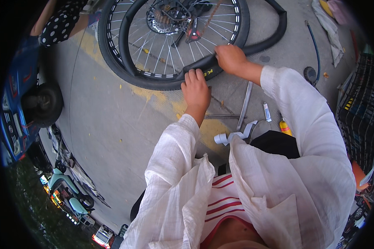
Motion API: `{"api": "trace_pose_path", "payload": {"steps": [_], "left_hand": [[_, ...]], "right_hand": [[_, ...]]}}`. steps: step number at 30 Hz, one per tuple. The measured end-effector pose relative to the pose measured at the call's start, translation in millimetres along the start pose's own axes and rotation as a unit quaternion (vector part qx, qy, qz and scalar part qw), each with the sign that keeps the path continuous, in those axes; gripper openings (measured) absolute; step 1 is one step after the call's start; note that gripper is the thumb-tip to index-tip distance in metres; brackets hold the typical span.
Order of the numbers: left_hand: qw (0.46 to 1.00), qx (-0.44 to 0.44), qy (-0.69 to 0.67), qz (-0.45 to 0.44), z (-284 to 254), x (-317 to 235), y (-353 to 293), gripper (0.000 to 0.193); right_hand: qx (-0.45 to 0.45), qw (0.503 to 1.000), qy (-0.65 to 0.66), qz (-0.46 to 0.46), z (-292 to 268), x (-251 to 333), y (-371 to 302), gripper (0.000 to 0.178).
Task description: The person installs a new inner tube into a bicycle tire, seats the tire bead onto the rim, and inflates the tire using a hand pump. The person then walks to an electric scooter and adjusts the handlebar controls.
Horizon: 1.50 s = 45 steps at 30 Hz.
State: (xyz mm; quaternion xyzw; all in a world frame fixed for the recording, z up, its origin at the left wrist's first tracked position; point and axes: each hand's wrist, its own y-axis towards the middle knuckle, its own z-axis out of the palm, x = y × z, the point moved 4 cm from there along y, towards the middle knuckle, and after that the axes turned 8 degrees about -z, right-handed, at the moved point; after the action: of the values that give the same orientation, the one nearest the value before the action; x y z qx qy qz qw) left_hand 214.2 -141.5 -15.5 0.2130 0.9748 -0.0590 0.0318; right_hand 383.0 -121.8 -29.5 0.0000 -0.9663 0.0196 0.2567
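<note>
A bicycle wheel with a black tyre (112, 68) lies at the top, its spokes, brake disc and sprockets (162, 17) showing. A black inner tube (274, 39) runs partly along the rim and bulges out in a loop to the right. My left hand (196, 90) is closed over the tyre's near edge, fingertips on the black rubber. Just to its right, my right hand (232, 61) is closed on the inner tube where it leaves the tyre. Yellow lettering shows on the sidewall between both hands. My fingers hide exactly how tube and tyre meet.
Metal bars (245, 106), a small white tube (267, 112), a yellow bottle (285, 128) and a white strip roll (221, 138) lie near me. A blue hose (313, 50) and black crate (359, 103) are right. Left are a person in polka dots (61, 25), a blue vehicle (18, 103) and a scooter (66, 184).
</note>
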Motion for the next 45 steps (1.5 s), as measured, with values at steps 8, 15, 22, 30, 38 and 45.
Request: {"api": "trace_pose_path", "payload": {"steps": [8,15,22,30,38,45], "left_hand": [[0.998,-0.002,0.038,0.05,5.8,13.7,22.1,0.048],[0.996,-0.026,-0.019,0.082,-16.4,20.4,8.6,0.056],[0.986,0.05,-0.013,0.157,-6.5,35.3,13.9,0.042],[0.98,0.098,-0.035,0.171,19.7,35.8,10.7,0.038],[0.986,0.09,-0.025,0.139,28.7,80.7,3.5,0.04],[0.877,-0.116,-0.36,0.297,-216.8,71.1,-30.2,0.032]], "right_hand": [[-0.03,0.98,0.137,-0.145,-0.9,1.1,5.0,0.044],[0.065,0.97,0.015,-0.233,21.2,-5.0,-30.1,0.061],[0.234,0.946,0.004,-0.223,22.3,30.4,-2.7,0.032],[0.198,0.95,0.087,-0.223,72.4,50.5,-25.7,0.028],[-0.087,0.926,0.201,-0.309,-0.8,30.7,-86.5,0.043],[-0.345,0.864,0.324,-0.175,-227.1,30.4,-177.6,0.026]]}}
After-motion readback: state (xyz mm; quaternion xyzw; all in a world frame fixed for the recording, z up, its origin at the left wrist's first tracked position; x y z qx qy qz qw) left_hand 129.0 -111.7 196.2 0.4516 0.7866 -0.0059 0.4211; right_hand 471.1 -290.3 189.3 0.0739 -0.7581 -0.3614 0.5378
